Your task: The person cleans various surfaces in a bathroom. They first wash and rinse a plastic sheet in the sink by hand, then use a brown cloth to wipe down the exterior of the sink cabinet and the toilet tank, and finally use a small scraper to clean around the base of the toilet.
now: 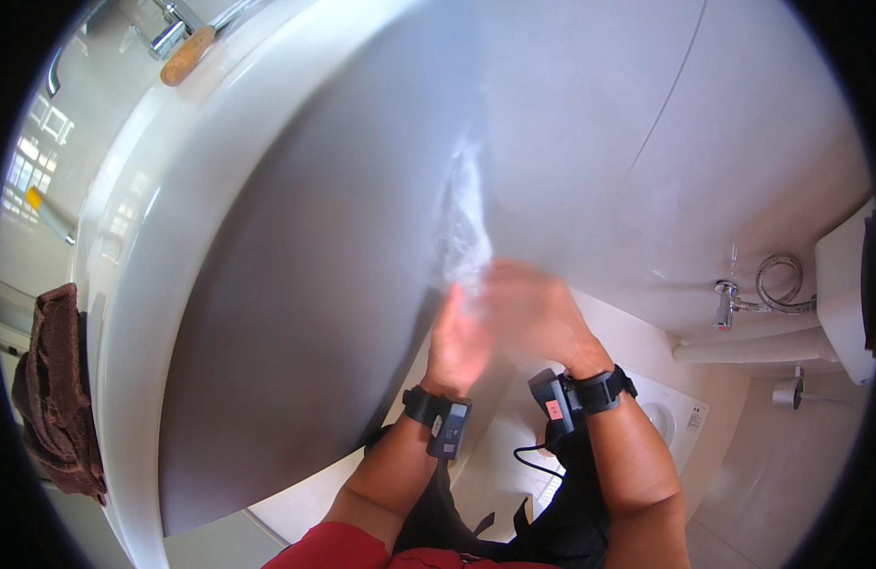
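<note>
A piece of clear, crinkled plastic film [467, 213] rises from between my hands, in front of the grey outer panel of a bathtub [302, 299] and the pale wall. The lower end of the film lies in my left hand [458, 348], its thumb pointing up along it. Close beside it on the right, my right hand [530, 313] is blurred by motion. Its curled fingers are at the film's right edge, and the blur hides whether they pinch it. Each wrist wears a black strap with a small box.
On the white tub rim [135, 235] lie a wooden-handled tool [187, 57] and a brown towel [59, 398]. A yellow-tipped tool [50, 213] is at the tub's inner side. To the right, an angle valve [726, 302] with a braided hose [779, 284] leads to a white cistern [843, 284].
</note>
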### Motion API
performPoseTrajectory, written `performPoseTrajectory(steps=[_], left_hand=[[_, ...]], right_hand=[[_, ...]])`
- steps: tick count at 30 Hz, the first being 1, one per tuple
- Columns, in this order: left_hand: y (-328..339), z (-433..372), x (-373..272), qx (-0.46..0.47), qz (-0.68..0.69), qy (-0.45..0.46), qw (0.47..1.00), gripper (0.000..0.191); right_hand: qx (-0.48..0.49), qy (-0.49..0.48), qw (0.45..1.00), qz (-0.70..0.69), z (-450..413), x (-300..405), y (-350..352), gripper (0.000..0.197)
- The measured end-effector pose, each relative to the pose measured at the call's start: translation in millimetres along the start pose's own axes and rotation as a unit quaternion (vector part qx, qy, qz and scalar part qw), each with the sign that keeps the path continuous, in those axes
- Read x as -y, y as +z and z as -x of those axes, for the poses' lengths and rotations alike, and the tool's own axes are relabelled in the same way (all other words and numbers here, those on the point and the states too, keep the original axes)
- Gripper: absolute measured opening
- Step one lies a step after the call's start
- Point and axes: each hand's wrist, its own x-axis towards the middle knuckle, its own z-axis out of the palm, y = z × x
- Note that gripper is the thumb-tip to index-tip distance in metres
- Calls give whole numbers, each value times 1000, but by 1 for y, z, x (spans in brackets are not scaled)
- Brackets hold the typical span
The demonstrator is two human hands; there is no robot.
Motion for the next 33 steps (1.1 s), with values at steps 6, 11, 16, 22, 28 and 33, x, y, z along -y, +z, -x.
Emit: performPoseTrajectory(steps=[6, 11, 16, 22, 28, 33], left_hand=[[16, 0, -5, 26, 2, 18, 1000, 40], [7, 0, -5, 24, 21, -1, 1000, 43], [-11, -6, -5, 2, -10, 28, 1000, 40], [-21, -9, 6, 43, -23, 46, 998, 32], [-34, -7, 14, -121, -225, 81, 963, 38], [-12, 3, 14, -94, -238, 106, 961, 44]], right_hand=[[-1, 210, 964, -160, -2, 13, -15, 33], [-50, 193, 956, -216, -2, 8, -34, 45], [6, 61, 998, 21, 0, 14, -31, 52], [-17, 30, 998, 49, -2, 1, -9, 42], [-153, 221, 963, -39, -21, 16, 24, 22], [-125, 88, 987, 43, -24, 16, 37, 22]])
